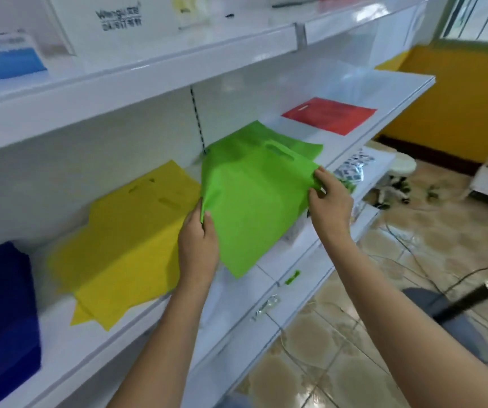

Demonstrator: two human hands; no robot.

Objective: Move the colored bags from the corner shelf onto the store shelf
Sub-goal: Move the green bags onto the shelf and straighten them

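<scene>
Hands both pinch the green bag (248,201): left hand (198,245) at its near side edge, right hand (329,201) at the handle end, above the store shelf (290,260). We judge it light, limp, creasing easily; edge pinches suit it

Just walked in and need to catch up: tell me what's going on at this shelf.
A person is laying out colored bags on a white store shelf. Both hands hold one green bag just above the shelf: the left hand pinches its left edge, the right hand its right edge. More green bags lie under it. Yellow bags, a red bag and blue bags already lie there.
</scene>
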